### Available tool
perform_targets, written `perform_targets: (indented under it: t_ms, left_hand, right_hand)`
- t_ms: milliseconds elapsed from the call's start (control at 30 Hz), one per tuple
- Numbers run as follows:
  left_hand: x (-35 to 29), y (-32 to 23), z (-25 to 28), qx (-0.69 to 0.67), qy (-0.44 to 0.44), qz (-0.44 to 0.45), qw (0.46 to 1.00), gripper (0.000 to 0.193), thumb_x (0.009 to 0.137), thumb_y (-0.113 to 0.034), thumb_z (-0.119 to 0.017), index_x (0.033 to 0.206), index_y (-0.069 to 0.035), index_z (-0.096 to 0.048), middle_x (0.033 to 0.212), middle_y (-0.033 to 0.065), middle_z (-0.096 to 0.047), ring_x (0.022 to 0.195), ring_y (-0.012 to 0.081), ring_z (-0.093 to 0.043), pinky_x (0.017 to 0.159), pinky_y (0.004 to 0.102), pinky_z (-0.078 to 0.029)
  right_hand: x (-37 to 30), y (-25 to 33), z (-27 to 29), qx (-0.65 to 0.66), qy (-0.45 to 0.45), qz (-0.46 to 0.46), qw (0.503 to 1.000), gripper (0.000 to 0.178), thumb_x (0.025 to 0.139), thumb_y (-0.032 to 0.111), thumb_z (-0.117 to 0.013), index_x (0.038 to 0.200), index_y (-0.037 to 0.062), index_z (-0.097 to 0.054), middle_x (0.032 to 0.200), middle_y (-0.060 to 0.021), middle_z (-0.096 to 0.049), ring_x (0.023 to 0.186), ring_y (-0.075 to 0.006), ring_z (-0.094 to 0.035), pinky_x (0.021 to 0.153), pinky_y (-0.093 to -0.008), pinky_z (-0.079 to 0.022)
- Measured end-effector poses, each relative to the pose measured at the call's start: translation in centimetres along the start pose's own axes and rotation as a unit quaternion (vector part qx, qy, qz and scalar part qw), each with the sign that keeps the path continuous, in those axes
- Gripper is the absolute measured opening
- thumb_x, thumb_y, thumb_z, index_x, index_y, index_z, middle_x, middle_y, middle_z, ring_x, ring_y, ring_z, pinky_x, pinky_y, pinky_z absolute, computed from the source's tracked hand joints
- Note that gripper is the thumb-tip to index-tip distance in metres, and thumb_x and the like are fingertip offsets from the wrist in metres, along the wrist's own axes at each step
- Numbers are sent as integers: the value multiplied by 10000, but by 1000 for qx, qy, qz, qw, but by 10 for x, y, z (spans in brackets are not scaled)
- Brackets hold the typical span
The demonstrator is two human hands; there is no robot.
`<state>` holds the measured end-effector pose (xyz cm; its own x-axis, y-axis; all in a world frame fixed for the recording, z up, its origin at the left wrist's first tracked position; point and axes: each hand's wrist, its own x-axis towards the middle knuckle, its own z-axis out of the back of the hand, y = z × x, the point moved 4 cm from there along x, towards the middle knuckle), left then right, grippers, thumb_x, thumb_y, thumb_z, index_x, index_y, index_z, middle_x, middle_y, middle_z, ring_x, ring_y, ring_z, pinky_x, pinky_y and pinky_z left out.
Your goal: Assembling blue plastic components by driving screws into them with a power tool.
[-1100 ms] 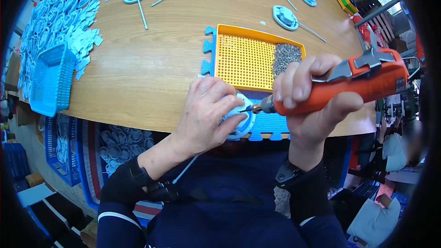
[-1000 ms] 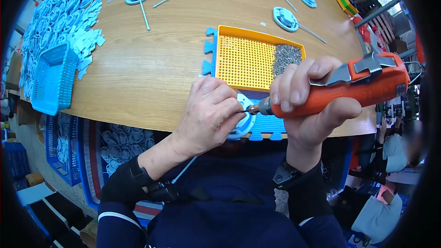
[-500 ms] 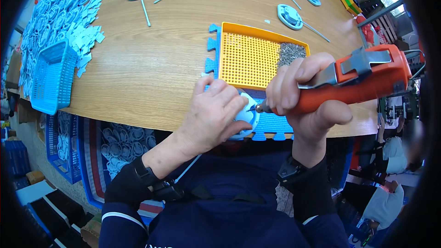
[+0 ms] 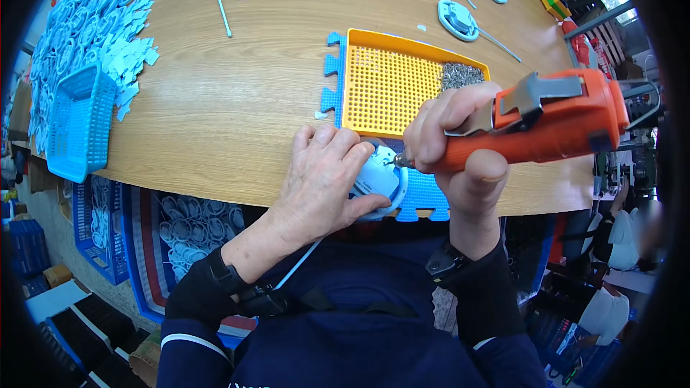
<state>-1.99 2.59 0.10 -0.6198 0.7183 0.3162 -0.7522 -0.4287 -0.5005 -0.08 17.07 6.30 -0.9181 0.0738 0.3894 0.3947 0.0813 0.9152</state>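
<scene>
My left hand [image 4: 316,176] is closed around the near left side of a round, pale blue plastic part [image 4: 379,176] with a ring-shaped rim. It presses the part down on a blue foam mat [image 4: 424,197] at the table's near edge. From the part a thin pale blue rod [image 4: 298,266] sticks out toward me under my wrist. My right hand [image 4: 456,147] grips an orange-red electric screwdriver [image 4: 553,126], tilted with its body up to the right. Its bit meets the part's upper face near a small hole. Whether a screw sits under the tip I cannot tell.
Just beyond the part lies a yellow tray [image 4: 392,93] with a grid of holes and a heap of small screws [image 4: 460,74]. A blue basket [image 4: 83,122] stands left, beside piled blue parts [image 4: 86,29]. More rodded parts [image 4: 458,20] lie at the far side.
The screwdriver and my right hand have moved left, bringing the bit farther over the part. My left hand has shifted slightly, and more of the part's face shows.
</scene>
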Motion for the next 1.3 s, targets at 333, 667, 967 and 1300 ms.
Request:
perform_targets:
  t_ms: [333, 667, 967, 1300]
  left_hand:
    - [5, -9, 0, 37, -28, 9, 999, 482, 640, -398, -778, 907, -56, -568, 922, 100, -520, 933, 273, -485, 834, 417, -357]
    - [-104, 24, 120, 146, 126, 90, 977, 791, 663, -564, -739, 1264, -95, -528, 1149, 148, -521, 1130, 329, -473, 989, 546, -287]
    - [176, 178, 115, 229, 18, 4, 973, 960, 653, -608, -733, 1432, -183, -368, 1432, 195, -343, 1349, 408, -291, 1062, 626, -204]
    - [403, 357, 70, 164, 6, 309, 937, 1058, 603, -797, -599, 1472, -268, -307, 1486, 192, -307, 1356, 403, -310, 1042, 682, -177]
  right_hand:
    - [0, -13, -7, 16, -29, -12, 999, 597, 759, 576, -707, 940, 62, -464, 649, -52, -522, 531, -157, -504, 464, -266, -414]
    - [27, 29, 36, 69, -30, 106, 991, 598, 787, 638, -607, 930, 85, -427, 614, -7, -456, 477, -117, -458, 452, -252, -426]
    - [38, 25, 118, 47, -180, 188, 964, 554, 798, 563, -663, 919, 83, -413, 604, -9, -444, 453, -98, -436, 413, -224, -386]
    - [41, 13, 154, 97, -254, 190, 943, 613, 745, 597, -702, 960, 63, -491, 663, -46, -500, 519, -151, -438, 519, -280, -385]
